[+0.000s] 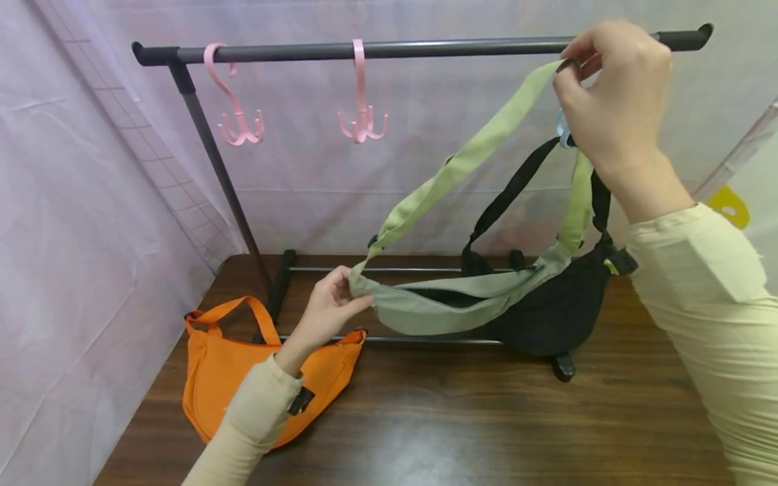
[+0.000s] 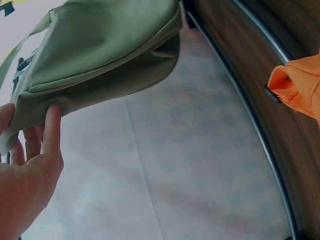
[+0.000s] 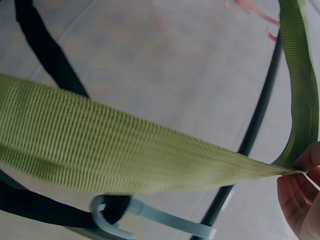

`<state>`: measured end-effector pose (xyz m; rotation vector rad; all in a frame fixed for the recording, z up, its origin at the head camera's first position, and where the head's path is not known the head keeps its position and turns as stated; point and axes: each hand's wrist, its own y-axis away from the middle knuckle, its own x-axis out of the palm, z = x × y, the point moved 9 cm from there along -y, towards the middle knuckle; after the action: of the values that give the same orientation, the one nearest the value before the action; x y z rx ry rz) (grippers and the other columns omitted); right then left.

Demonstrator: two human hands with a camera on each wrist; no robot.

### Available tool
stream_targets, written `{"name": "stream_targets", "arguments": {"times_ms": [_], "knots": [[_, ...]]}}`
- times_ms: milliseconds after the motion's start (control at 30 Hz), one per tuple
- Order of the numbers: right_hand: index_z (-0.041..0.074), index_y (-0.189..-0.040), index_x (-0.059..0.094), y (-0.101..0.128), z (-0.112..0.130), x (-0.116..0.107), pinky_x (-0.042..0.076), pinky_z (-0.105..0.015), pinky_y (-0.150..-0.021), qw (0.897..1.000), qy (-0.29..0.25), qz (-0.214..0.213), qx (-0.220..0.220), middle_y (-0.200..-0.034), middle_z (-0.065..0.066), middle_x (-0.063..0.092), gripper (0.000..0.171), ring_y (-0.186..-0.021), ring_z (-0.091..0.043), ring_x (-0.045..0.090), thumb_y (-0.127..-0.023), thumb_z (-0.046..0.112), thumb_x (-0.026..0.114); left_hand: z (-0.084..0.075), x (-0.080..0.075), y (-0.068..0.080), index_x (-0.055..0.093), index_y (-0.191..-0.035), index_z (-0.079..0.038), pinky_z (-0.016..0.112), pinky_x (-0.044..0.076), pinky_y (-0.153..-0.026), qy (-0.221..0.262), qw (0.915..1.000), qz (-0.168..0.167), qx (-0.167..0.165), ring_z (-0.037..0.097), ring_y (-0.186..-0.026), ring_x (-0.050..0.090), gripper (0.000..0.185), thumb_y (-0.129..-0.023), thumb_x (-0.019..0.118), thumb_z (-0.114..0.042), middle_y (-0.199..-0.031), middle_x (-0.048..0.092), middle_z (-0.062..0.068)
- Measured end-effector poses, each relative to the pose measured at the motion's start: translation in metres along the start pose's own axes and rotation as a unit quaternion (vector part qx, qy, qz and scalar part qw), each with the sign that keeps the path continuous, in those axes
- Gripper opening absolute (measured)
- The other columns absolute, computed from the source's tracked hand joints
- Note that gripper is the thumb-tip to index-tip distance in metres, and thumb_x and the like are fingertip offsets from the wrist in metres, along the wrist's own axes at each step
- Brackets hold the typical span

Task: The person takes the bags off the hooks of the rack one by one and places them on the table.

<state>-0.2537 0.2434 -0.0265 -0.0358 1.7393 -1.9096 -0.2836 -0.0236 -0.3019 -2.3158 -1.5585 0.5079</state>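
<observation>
Right hand [image 1: 614, 94] pinching green bag [image 1: 450, 307] strap [image 1: 462, 162], left hand [image 1: 325, 307] gripping its end; contents unseen.

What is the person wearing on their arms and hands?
Both arms wear long pale cream-yellow sleeves ending at the wrists. The left hand and right hand are bare: no gloves, rings or watch show. The right sleeve looks loose and soft; the left sleeve fits closer.

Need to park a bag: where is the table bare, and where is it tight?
Bare wood runs in front of the rack's base bar, right of the orange bag. Crowded: under the green bag and black bag, and at the right hand.
</observation>
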Motion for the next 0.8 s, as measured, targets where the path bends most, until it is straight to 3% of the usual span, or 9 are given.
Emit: {"name": "stream_targets", "arguments": {"times_ms": [333,567,800], "knots": [[-0.008,-0.09,0.063,0.025,-0.028,0.037,0.036,-0.033,-0.067,0.997,-0.002,0.07,0.03,-0.086,-0.021,0.064,0.021,-0.075,-0.031,0.056,-0.085,0.004,0.047,-0.02,-0.013,0.011,0.048,-0.094,0.009,0.02,0.048,-0.063,0.002,0.9998,0.001,0.021,0.01,-0.075,0.053,0.021,-0.077,0.061,0.013,-0.092,0.055,0.006],[-0.006,-0.088,0.063,0.065,-0.045,0.079,0.037,-0.038,-0.055,0.987,0.017,0.157,0.014,-0.082,-0.021,0.062,0.02,-0.064,-0.032,0.053,-0.082,0.0,0.045,-0.026,-0.018,0.018,0.048,-0.09,0.009,0.02,0.049,-0.061,-0.013,0.999,0.003,0.042,0.008,-0.072,0.054,0.02,-0.076,0.061,0.014,-0.088,0.055,0.004],[-0.004,-0.087,0.062,0.11,-0.048,0.117,0.042,-0.043,-0.051,0.973,0.009,0.232,-0.006,-0.083,-0.018,0.06,0.017,-0.061,-0.031,0.053,-0.078,-0.006,0.047,-0.032,-0.021,0.024,0.048,-0.089,0.009,0.022,0.049,-0.055,-0.011,0.9975,0.01,0.07,0.008,-0.066,0.055,0.019,-0.077,0.06,0.014,-0.082,0.055,0.003]]}}
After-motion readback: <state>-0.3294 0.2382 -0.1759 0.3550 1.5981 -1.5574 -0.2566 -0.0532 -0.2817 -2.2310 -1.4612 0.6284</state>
